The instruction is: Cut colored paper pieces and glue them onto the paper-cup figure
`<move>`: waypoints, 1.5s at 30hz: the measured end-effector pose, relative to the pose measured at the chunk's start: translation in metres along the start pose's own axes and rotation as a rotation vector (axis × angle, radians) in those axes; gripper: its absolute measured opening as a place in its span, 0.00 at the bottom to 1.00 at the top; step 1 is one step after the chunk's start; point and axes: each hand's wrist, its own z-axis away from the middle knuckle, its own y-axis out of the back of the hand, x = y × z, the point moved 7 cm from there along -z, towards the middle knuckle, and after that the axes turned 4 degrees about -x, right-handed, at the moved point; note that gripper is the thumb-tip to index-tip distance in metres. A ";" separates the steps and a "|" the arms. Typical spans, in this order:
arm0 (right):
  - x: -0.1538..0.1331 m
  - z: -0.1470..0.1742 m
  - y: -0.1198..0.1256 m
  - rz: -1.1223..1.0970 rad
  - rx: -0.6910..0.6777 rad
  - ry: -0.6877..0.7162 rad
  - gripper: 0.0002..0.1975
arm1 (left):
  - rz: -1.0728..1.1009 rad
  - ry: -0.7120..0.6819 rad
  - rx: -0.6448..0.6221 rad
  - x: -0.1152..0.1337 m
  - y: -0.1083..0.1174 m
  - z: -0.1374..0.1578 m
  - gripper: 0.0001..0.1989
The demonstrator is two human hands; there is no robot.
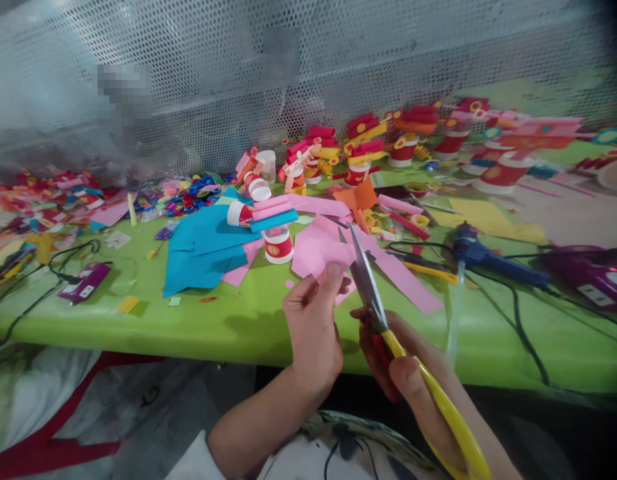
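Note:
In the head view, my left hand [316, 327] pinches the near edge of a piece of pink paper [316, 247] between thumb and fingers. My right hand [413, 373] is wrapped round the yellow handles of a pair of scissors [371, 287]. The scissors' blades are parted and point away from me, just right of the pink paper. Whether they touch its edge I cannot tell. Just beyond my left hand stands a red and white paper cup [278, 245]. Blue paper sheets [203, 243] lie to its left, and a pink strip [408, 277] lies right of the blades.
A blue glue gun [498, 257] with a trailing cable lies at the right, beside a purple box [596, 273]. Another purple box [83, 283] sits at the left. Several decorated cups [403, 150] line the back, before a perforated metal screen [198, 87]. Green cloth [188, 333] covers the table.

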 end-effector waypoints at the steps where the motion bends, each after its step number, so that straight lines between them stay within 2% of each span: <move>1: -0.001 0.000 0.001 0.010 -0.023 0.018 0.33 | 0.001 -0.001 0.006 0.001 -0.001 0.001 0.11; 5: -0.001 0.000 0.003 0.020 -0.059 0.028 0.33 | 0.010 0.001 0.008 0.001 -0.002 0.003 0.10; 15: 0.004 0.004 0.002 -0.019 -0.039 0.002 0.37 | 0.023 0.009 -0.021 0.000 -0.002 0.003 0.09; 41: 0.019 0.006 0.004 -0.066 -0.065 -0.087 0.42 | 0.048 0.015 -0.062 0.001 0.002 -0.001 0.15; 45: 0.017 0.007 0.005 -0.066 -0.074 -0.063 0.42 | 0.035 0.011 -0.078 0.002 0.003 -0.001 0.14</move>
